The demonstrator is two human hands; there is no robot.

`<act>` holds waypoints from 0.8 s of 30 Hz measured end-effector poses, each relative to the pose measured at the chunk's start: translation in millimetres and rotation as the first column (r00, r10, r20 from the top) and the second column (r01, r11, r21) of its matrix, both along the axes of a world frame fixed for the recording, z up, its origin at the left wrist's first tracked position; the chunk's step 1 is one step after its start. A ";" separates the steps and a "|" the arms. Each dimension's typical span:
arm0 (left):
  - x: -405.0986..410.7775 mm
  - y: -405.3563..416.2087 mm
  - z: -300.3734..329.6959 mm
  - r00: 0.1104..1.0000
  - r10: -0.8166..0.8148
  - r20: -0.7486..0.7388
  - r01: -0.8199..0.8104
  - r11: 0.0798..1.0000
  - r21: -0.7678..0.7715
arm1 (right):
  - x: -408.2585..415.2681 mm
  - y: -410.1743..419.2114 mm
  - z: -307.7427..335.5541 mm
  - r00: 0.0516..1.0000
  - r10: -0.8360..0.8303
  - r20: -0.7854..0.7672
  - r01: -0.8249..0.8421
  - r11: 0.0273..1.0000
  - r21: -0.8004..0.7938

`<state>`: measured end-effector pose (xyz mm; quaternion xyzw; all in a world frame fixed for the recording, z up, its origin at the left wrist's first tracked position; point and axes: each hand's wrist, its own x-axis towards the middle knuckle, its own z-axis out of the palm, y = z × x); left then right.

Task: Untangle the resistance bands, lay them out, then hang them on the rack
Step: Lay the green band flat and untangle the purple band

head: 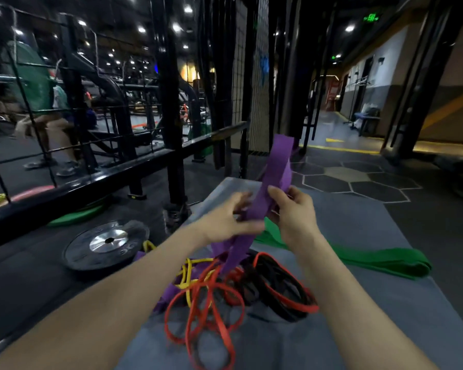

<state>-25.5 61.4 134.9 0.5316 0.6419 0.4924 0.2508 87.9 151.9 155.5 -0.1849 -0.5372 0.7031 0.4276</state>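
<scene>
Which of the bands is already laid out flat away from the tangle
The green band. It lies stretched across the mat on the right, clear of the pile, while the red, yellow and black ones stay knotted together and the purple is in hand.

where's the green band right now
In the head view the green band lies flat on the grey mat, right of the tangled pile, one end hidden behind the right hand.

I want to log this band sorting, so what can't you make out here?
- Head view: left hand is motion-blurred, so its grip on the purple band is unclear.
- Purple band's lower end is buried in the band pile.
- Green band passes behind the right hand.
</scene>
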 end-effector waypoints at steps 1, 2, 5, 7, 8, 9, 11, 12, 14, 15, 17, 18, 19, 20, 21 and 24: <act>3.4 -1.2 -8.6 0.994 -0.029 -0.110 0.017 0.994 -0.103 | 3.0 -0.2 4.9 1.000 0.003 -0.024 -0.004 1.000 -0.028; 4.6 -4.0 -15.7 0.979 -0.046 -0.200 0.010 0.984 -0.178 | 6.5 1.0 8.4 0.999 0.006 -0.034 -0.007 0.999 -0.033; -7.6 -18.5 -31.2 0.905 -0.039 -0.423 -0.117 0.935 -0.336 | 21.0 7.9 11.8 1.000 0.013 -0.014 -0.013 1.000 -0.001; -21.1 -28.7 -33.4 0.879 0.007 -0.477 -0.202 0.912 -0.357 | 30.2 16.5 6.9 1.000 -0.019 0.012 0.019 1.000 0.000; -27.2 -32.4 -29.3 0.893 0.037 -0.448 -0.206 0.920 -0.334 | 33.3 21.3 3.6 0.998 -0.048 0.029 0.048 0.999 -0.006; -31.0 -35.0 -22.2 0.915 0.074 -0.397 -0.201 0.936 -0.290 | 36.0 25.2 1.0 0.995 -0.080 0.052 0.080 0.997 -0.009; -35.7 -36.8 0.6 0.923 0.137 -0.359 -0.214 0.960 -0.182 | 38.2 33.4 -4.7 0.978 -0.168 0.123 0.168 0.986 0.006; -34.0 -35.7 15.4 0.928 0.162 -0.336 -0.215 0.968 -0.129 | 38.6 36.5 -7.4 0.961 -0.214 0.176 0.212 0.977 0.034; -27.1 -29.0 43.7 0.958 0.184 -0.220 -0.194 0.981 -0.022 | 35.8 42.7 -13.4 0.911 -0.286 0.297 0.264 0.958 0.111; -22.0 -24.5 57.0 0.967 0.193 -0.167 -0.191 0.981 0.028 | 34.1 43.4 -14.9 0.886 -0.295 0.358 0.263 0.955 0.138; -10.4 -15.6 82.3 0.976 0.190 -0.109 -0.179 0.978 0.102 | 31.3 45.5 -16.4 0.849 -0.294 0.439 0.251 0.955 0.154; -6.5 -11.6 92.7 0.977 0.197 -0.085 -0.185 0.975 0.124 | 31.5 45.5 -15.5 0.841 -0.290 0.456 0.249 0.957 0.150; -3.7 -9.0 102.1 0.975 0.216 -0.050 -0.207 0.968 0.142 | 33.2 45.8 -13.6 0.836 -0.298 0.461 0.257 0.955 0.150; -3.7 -8.2 109.3 0.970 0.243 0.001 -0.240 0.959 0.153 | 36.3 47.0 -11.8 0.823 -0.317 0.471 0.272 0.948 0.163; -3.2 -8.1 114.4 0.964 0.262 0.052 -0.267 0.951 0.154 | 41.4 45.9 -8.6 0.807 -0.340 0.483 0.282 0.940 0.191; -1.3 -10.4 114.5 0.959 0.266 0.093 -0.275 0.956 0.104 | 53.7 38.4 2.4 0.775 -0.375 0.509 0.208 0.911 0.355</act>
